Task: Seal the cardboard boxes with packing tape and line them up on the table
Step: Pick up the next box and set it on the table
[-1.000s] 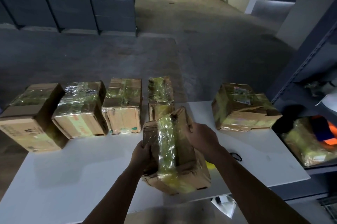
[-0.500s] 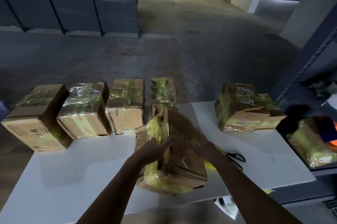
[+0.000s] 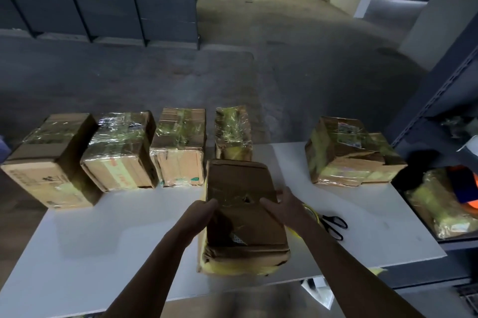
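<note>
Both hands lie flat on the box (image 3: 240, 183) — left hand (image 3: 204, 210) at its left side, right hand (image 3: 282, 205) at its right, fingers straight. It lies at the table's (image 3: 116, 240) front edge — row of taped boxes (image 3: 178, 147) along the back edge.

Single head-worn wide-angle view, set above and behind the left hand (image 3: 204, 210) and right hand (image 3: 282, 207), facing forward and down. Close range: forearms enter from the bottom edge, and the white flat surface (image 3: 103, 240) under the hands fills the lower half. Beyond the hands, the grey concrete floor (image 3: 284, 72) runs far back.
</note>
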`<state>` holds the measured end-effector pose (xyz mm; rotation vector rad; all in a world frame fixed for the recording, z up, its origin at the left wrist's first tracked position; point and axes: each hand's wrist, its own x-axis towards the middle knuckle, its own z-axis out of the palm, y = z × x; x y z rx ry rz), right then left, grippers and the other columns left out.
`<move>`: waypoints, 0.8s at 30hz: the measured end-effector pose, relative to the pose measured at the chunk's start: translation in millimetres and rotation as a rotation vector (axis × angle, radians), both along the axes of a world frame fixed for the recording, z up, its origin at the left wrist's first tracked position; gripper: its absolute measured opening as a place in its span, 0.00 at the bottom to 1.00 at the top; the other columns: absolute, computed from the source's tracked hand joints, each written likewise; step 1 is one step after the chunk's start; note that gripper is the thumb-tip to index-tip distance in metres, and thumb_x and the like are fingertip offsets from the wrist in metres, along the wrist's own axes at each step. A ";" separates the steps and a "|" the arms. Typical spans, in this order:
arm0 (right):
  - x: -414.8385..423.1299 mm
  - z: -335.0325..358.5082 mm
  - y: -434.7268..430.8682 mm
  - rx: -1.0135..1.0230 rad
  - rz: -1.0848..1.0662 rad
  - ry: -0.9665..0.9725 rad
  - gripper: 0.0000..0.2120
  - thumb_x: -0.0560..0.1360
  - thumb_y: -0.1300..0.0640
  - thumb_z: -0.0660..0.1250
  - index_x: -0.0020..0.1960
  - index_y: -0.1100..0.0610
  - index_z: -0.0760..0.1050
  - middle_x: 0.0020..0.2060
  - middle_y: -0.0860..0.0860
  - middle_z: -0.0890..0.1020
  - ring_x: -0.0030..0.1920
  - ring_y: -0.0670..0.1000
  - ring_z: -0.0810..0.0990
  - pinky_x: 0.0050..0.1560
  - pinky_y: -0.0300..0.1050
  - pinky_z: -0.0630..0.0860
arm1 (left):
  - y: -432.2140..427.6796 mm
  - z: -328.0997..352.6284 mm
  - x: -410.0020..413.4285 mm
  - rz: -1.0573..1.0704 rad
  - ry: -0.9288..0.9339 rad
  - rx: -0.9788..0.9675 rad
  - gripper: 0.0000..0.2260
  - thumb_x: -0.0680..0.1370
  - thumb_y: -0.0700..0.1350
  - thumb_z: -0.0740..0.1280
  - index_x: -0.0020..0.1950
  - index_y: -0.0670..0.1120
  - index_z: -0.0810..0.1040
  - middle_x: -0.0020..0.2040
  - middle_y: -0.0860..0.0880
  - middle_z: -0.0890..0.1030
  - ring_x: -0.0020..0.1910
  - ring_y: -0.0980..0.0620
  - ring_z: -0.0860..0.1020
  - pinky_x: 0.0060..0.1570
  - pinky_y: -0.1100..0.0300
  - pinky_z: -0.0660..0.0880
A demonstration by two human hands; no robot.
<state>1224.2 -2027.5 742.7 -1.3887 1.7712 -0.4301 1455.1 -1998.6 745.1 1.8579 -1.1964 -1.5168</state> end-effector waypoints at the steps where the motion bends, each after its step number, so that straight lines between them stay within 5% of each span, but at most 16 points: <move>1: 3.6 1.6 0.1 0.010 -0.001 0.030 0.33 0.69 0.38 0.70 0.66 0.55 0.66 0.56 0.51 0.76 0.57 0.55 0.77 0.56 0.52 0.76 | 3.2 -2.1 -1.6 0.005 0.010 0.010 0.16 0.77 0.49 0.60 0.52 0.37 0.79 0.53 0.38 0.81 0.55 0.41 0.79 0.54 0.50 0.76; 6: 22.0 -4.9 -5.9 0.029 0.008 0.287 0.54 0.63 0.27 0.66 0.75 0.60 0.54 0.69 0.58 0.69 0.67 0.59 0.71 0.62 0.56 0.72 | 14.1 -14.8 -11.9 0.036 0.078 0.037 0.13 0.80 0.46 0.57 0.50 0.39 0.78 0.49 0.42 0.82 0.49 0.48 0.79 0.43 0.60 0.75; 13: 33.2 -2.4 -12.9 0.062 0.071 0.342 0.49 0.65 0.30 0.67 0.73 0.62 0.58 0.68 0.57 0.70 0.66 0.59 0.71 0.61 0.53 0.73 | 15.6 -15.9 -15.9 0.149 0.130 0.009 0.11 0.81 0.47 0.56 0.50 0.42 0.75 0.48 0.43 0.81 0.47 0.50 0.79 0.39 0.63 0.75; 17: 24.0 0.3 -12.4 0.030 0.131 0.361 0.44 0.67 0.29 0.65 0.69 0.61 0.64 0.63 0.57 0.75 0.60 0.58 0.76 0.57 0.53 0.75 | 9.7 -15.1 -19.6 0.180 0.097 -0.013 0.13 0.80 0.46 0.58 0.61 0.40 0.69 0.52 0.44 0.78 0.48 0.51 0.77 0.37 0.63 0.73; 20: 20.8 3.4 -10.5 0.013 0.147 0.360 0.42 0.70 0.32 0.65 0.70 0.62 0.62 0.66 0.58 0.73 0.63 0.58 0.74 0.59 0.52 0.74 | 3.4 -17.2 -24.2 0.199 0.016 -0.033 0.19 0.79 0.45 0.61 0.68 0.41 0.64 0.56 0.45 0.76 0.52 0.49 0.77 0.43 0.59 0.77; 24: 18.9 2.3 -3.4 0.003 0.132 0.301 0.40 0.71 0.34 0.66 0.70 0.60 0.62 0.66 0.57 0.73 0.64 0.58 0.74 0.60 0.51 0.73 | 1.3 -10.7 -43.9 0.171 -0.393 -0.204 0.38 0.75 0.54 0.68 0.76 0.40 0.53 0.68 0.41 0.68 0.65 0.41 0.71 0.60 0.48 0.74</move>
